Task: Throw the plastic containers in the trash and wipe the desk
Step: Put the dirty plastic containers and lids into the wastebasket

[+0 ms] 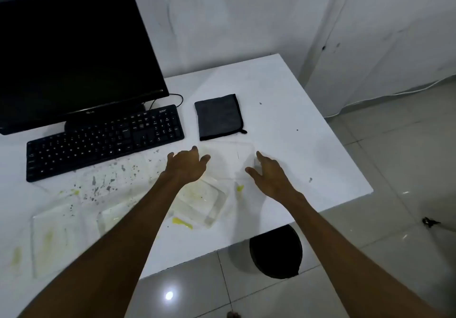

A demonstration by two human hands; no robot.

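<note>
A clear plastic container [230, 159] lies open on the white desk [308, 144], its stained lower half [202, 204] smeared yellow. My left hand [186, 167] hovers over its left side and my right hand [269, 177] by its right side, both with fingers spread and holding nothing. Two more clear containers lie at the left: one [56, 233] near the front edge, another [113, 216] partly under my left forearm. A folded dark grey cloth [218, 116] lies just beyond the hands. Grey specks and yellow smears [182, 222] dirty the desk.
A black keyboard [103, 140] and a dark monitor [74, 53] stand at the back left. A black trash bin [276, 251] sits on the tiled floor under the desk's front right corner. White walls stand behind, and a white cable runs along the floor on the right.
</note>
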